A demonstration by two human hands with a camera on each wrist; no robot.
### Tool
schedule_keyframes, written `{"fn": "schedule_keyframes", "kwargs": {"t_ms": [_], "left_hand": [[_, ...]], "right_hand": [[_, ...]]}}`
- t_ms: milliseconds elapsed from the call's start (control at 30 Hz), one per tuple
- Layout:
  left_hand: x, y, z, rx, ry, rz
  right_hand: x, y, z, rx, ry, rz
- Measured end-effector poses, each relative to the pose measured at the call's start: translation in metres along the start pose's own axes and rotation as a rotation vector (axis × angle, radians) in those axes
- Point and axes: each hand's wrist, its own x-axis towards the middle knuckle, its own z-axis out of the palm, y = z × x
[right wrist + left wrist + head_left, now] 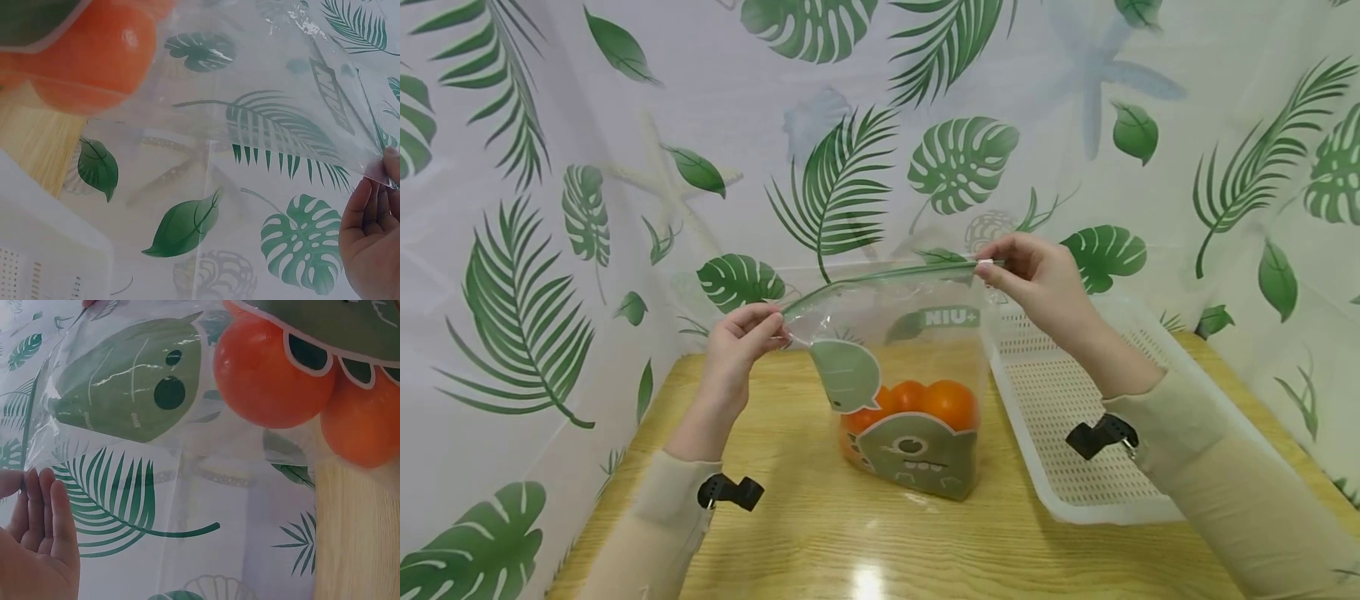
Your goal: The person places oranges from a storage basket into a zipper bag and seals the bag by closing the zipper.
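Observation:
A clear zip bag [895,333] printed with green cartoon shapes stands upright on the wooden table, stretched between both hands. Several orange round fruits [949,404] lie in its lower part, partly hidden by the print; they also show through the plastic in the left wrist view [275,375]. My left hand [737,350] pinches the top left corner of the bag between thumb and fingers. At the top right corner my right hand [1037,279] pinches the green zip strip [910,271], by a small white slider [985,263]. The strip runs in a curve from hand to hand.
A white perforated plastic basket [1037,475] sits to the right of the bag, partly beneath the right forearm. The wooden table [790,533] meets leaf-printed sheeting [850,83] at the back and sides. Each wrist wears a small black camera [730,492].

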Motion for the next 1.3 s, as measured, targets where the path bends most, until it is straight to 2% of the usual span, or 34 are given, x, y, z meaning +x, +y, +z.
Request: {"fn": "schedule_keyframes", "kwargs": {"t_ms": [300, 533, 633, 733, 1000, 1133, 1300], "left_hand": [[0.001, 0.021, -0.004, 0.094, -0.036, 0.105], [0.000, 0.039, -0.003, 0.259, -0.022, 0.324], [0.001, 0.045, -0.003, 0.302, -0.020, 0.365], [0.002, 0.046, -0.004, 0.307, -0.031, 0.352], [0.008, 0.041, -0.005, 0.235, -0.054, 0.280], [0.009, 0.039, -0.004, 0.215, -0.069, 0.272], [0.008, 0.038, -0.001, 0.164, -0.069, 0.255]], "right_hand": [[0.001, -0.004, -0.014, -0.010, 0.003, 0.003], [0.004, -0.009, -0.023, -0.021, -0.005, 0.005], [0.003, -0.010, -0.027, -0.018, -0.006, -0.005], [0.002, -0.010, -0.028, -0.015, -0.013, -0.014], [-0.005, -0.005, -0.032, 0.016, -0.049, 0.026], [-0.010, -0.003, -0.035, 0.060, -0.062, 0.056], [-0.014, 0.000, -0.037, 0.129, -0.038, 0.083]]}}
